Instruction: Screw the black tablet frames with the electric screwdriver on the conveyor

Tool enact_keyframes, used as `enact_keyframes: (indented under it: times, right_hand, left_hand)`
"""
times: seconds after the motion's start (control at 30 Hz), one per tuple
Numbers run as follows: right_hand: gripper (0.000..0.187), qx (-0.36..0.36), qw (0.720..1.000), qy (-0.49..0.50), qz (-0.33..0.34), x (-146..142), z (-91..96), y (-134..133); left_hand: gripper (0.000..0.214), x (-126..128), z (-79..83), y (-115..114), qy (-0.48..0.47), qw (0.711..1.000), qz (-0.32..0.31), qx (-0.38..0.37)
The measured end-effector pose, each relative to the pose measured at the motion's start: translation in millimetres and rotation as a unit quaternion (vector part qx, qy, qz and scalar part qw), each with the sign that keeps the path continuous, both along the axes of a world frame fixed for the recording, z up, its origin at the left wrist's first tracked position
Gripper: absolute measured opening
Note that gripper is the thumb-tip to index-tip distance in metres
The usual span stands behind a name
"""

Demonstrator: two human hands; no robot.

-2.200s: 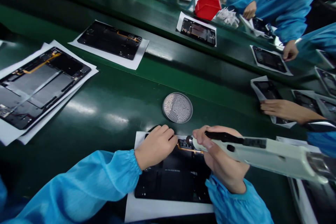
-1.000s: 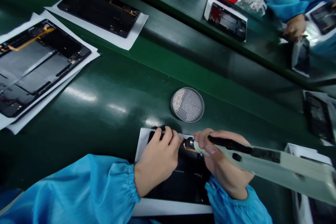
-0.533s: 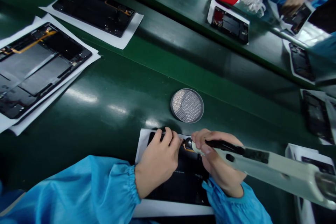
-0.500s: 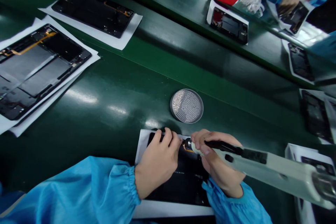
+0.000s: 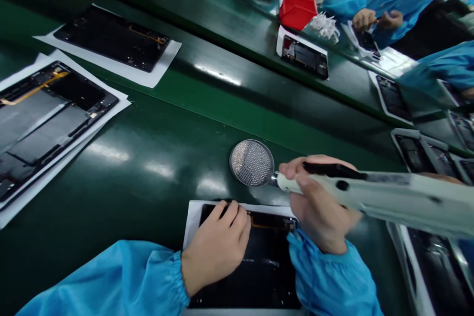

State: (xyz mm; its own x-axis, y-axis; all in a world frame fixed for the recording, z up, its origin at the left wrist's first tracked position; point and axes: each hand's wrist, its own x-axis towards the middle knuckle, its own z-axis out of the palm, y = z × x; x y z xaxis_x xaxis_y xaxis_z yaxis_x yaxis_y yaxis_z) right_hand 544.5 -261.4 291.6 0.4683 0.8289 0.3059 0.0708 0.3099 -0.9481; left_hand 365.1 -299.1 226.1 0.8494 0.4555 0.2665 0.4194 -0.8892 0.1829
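Observation:
My right hand (image 5: 322, 202) is wrapped round a pale electric screwdriver (image 5: 385, 197) with a black lever. The screwdriver's tip is at the near right rim of a round grey screw tray (image 5: 252, 163), whose dimpled plate holds many tiny shiny screws on its left part. My left hand (image 5: 220, 247) lies over the upper left of an opened black tablet (image 5: 259, 276), fingers stretched out and slightly bent. An orange flex cable runs along the tablet's top beside those fingertips. White paper (image 5: 192, 217) lies under the tablet.
At left, one opened tablet (image 5: 48, 118) lies on paper, with another (image 5: 114, 39) behind it. More tablets (image 5: 437, 266) are at right. Across the bench stand a red bin (image 5: 297, 11) and a phone-like unit (image 5: 305, 54). Co-workers' hands (image 5: 377, 19) work at the far side.
My right hand has lifted the screwdriver off the tablet's top edge and brought its tip up to the screw tray. My left hand stays on the tablet. The view has shifted.

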Motion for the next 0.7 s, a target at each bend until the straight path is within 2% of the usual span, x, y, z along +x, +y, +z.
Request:
enact_keyframes:
  times: [0.1,0.2,0.7]
  right_hand:
    - [0.020,-0.060,0.998,0.012,-0.017,-1.2,-14.1,11.2]
    - [0.020,-0.078,0.996,-0.002,-0.043,-0.6,-24.9,12.5]
    - [0.018,-0.101,0.993,-0.036,-0.050,2.9,-33.1,11.8]
  left_hand:
    - [0.033,0.4,-2.6,-1.6,-0.013,1.000,0.004,-0.010]
    - [0.033,1.0,-3.5,-2.7,-0.020,1.000,0.007,-0.014]
    - [0.039,1.9,-3.2,-7.6,0.003,0.999,0.008,-0.047]
